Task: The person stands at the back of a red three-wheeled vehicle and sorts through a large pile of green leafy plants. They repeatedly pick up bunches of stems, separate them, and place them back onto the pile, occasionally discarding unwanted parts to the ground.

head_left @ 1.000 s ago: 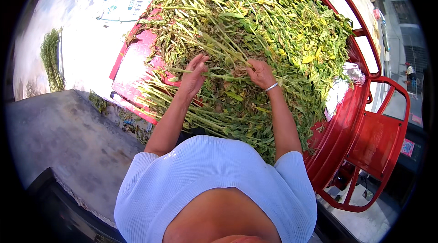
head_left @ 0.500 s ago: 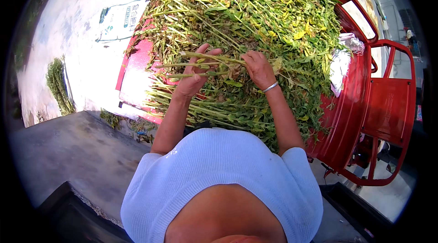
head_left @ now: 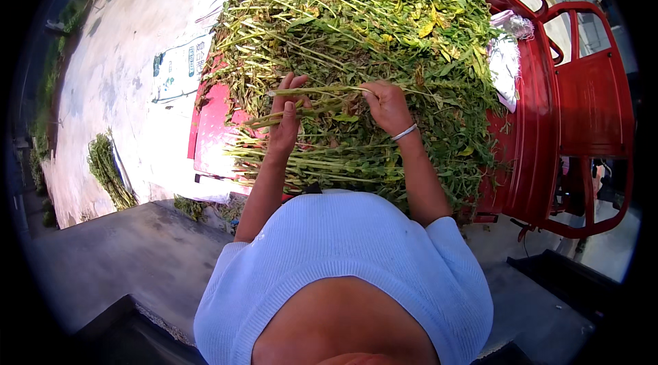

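Note:
A thick heap of cut green stalks (head_left: 308,29) with leaves and narrow pods lies on the red cart bed, their bare ends mostly to the left. Above the near part of the heap, my two hands hold a few plant stalks (head_left: 329,91) sideways. My left hand (head_left: 284,118) is around their bare ends, with its thumb across a lower stalk and its fingers behind. Farther along them, my right hand (head_left: 389,108) is closed in a pinch, a silvery bangle (head_left: 404,132) on its wrist. Its fingertips are partly hidden.
The cart's red rail and front frame (head_left: 593,98) rise at the right, beside a crumpled white sack (head_left: 505,67). A flat printed sack (head_left: 179,67) lies left of the bed (head_left: 212,135). A bundle of stalks (head_left: 110,169) lies on the pale ground farther left.
My left thumb has come over the lower stalk, and that hand's fingers are closer around the stalks. My right hand keeps its pinch. The whole view has shifted a little.

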Motion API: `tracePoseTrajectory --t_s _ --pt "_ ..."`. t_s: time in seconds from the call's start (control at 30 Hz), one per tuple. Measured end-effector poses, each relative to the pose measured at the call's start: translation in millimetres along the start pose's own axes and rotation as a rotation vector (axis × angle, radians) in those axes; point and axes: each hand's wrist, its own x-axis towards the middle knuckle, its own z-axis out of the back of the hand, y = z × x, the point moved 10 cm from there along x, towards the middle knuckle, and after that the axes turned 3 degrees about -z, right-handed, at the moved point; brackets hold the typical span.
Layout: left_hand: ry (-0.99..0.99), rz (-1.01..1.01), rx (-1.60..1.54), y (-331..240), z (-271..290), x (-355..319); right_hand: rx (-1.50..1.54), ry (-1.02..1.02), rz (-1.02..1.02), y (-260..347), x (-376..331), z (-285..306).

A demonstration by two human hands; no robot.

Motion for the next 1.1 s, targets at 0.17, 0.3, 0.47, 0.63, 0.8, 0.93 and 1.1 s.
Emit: tracePoseTrajectory --t_s 0.17,0.3,0.47,0.63,0.8,0.93,1.1 --pt "0.034 -0.131 0.008 -12 -10 2 -0.132 -0.033 -0.052 19 -37 -9" --pt "0.181 -0.106 0.198 -18 -37 -5 0.140 -0.088 -0.137 30 -56 -8" --pt "0.139 -0.030 0.080 -5 -42 -25 0.222 -0.116 -0.030 63 -74 -40" --pt "0.017 0.063 -0.074 13 -24 -27 0.547 0.160 -0.083 55 -84 -53" --pt "-0.076 0.201 -0.336 41 -8 -35 0.242 -0.176 -0.249 -5 -78 32" --pt "-0.019 0.227 -0.493 53 -13 -37 -0.566 -0.125 -0.608 -141 -88 63" --pt "-0.212 0.337 -0.613 68 7 -44 -0.311 -0.118 -0.404 -151 -99 34"
